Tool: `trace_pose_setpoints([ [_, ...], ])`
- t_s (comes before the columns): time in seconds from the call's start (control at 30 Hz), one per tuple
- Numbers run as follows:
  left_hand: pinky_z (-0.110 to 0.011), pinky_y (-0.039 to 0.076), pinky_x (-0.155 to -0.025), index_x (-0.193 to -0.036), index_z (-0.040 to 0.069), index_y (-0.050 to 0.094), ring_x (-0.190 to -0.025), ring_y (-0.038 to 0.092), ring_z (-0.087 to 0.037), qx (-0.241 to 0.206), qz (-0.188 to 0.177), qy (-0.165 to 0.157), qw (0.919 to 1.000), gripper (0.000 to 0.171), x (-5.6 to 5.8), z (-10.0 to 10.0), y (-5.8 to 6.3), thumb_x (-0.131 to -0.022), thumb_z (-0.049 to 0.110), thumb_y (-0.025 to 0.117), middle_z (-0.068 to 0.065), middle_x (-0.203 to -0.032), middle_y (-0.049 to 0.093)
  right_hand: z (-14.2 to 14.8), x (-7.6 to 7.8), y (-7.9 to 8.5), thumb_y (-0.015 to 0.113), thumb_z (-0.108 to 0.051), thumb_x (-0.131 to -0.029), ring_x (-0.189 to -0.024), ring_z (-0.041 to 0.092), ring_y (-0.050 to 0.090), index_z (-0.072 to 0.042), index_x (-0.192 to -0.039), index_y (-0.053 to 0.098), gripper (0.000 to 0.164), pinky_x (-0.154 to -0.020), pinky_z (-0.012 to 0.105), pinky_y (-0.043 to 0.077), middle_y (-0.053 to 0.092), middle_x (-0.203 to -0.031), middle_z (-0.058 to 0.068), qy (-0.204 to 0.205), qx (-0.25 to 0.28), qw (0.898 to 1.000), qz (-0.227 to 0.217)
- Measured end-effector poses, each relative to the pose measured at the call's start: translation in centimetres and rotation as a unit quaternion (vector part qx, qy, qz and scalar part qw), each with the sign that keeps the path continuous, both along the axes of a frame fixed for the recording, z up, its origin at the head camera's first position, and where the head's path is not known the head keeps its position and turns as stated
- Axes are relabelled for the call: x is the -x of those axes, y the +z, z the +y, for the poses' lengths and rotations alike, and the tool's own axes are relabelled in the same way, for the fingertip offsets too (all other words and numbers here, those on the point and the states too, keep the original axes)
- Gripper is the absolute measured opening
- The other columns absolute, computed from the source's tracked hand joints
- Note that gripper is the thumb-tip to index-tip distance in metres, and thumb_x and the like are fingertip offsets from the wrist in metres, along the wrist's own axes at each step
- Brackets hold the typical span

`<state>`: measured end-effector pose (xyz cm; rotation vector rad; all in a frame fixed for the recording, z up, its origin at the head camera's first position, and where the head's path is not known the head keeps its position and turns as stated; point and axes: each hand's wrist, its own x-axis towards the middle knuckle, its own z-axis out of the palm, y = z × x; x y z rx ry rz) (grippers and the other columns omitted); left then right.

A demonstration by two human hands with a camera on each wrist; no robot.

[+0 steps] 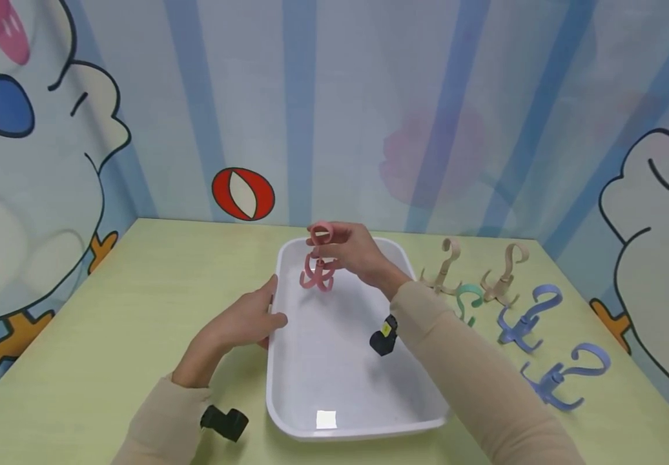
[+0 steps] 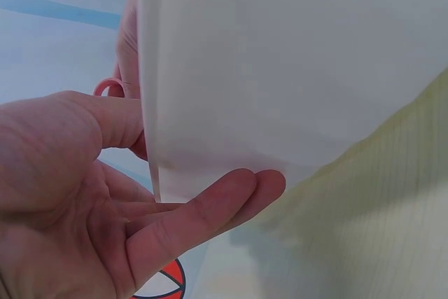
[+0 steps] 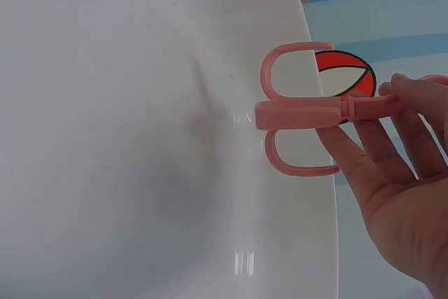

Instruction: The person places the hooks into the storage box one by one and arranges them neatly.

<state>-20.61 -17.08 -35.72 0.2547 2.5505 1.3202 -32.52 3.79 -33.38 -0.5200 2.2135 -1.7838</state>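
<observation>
Tray [image 1: 323, 371], one: white, oblong, shallow; on the surface [image 1: 195, 284], long sides running away from the person.

Pink hook [image 3: 301, 113], one: curl at the top, prongs below; held over the far left part of the tray. Whether the prongs touch the tray floor cannot be told.

Right hand [image 1: 360, 253]: grasping the pink hook, thumb and fingers pinching its stem near the curl; the grip seems placed high to keep the prongs free and pointing down.

Left hand [image 1: 248, 316]: grasping the tray by its left rim, thumb over the inner side, fingers along the outer wall; presumably to steady it against a nudge from the other side.

Beige hooks, two: one just beside the tray's right edge [image 1: 443, 274], one farther right [image 1: 504, 284]; both curl up.

Green hook [image 1: 470, 289], one: nearer than the beige pair, partly hidden by the right sleeve [image 1: 474, 361].

Blue hooks, two: at far right, one behind [image 1: 525, 325], one in front [image 1: 552, 381]. They seem to rest on their prongs, which spread like feet and would keep the curls raised, easy to pinch.
</observation>
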Motion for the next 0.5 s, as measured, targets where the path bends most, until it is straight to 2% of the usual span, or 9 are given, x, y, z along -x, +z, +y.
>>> trace_pose_setpoints([
  [0.5, -0.041, 0.068, -0.065, -0.168, 0.006, 0.015, -0.090, 0.077, -0.026, -0.005, 0.001, -0.004, 1.0000, 0.085, 0.01, -0.03, -0.06, -0.098, 0.008, 0.062, -0.027, -0.141, 0.059, -0.57, 0.46, -0.58, 0.072, -0.005, -0.098, -0.114, 0.033, 0.075, -0.009, -0.139, 0.069, 0.042, -0.098, 0.052, 0.062, 0.070, -0.136, 0.023, 0.005, 0.001, 1.000, -0.002],
])
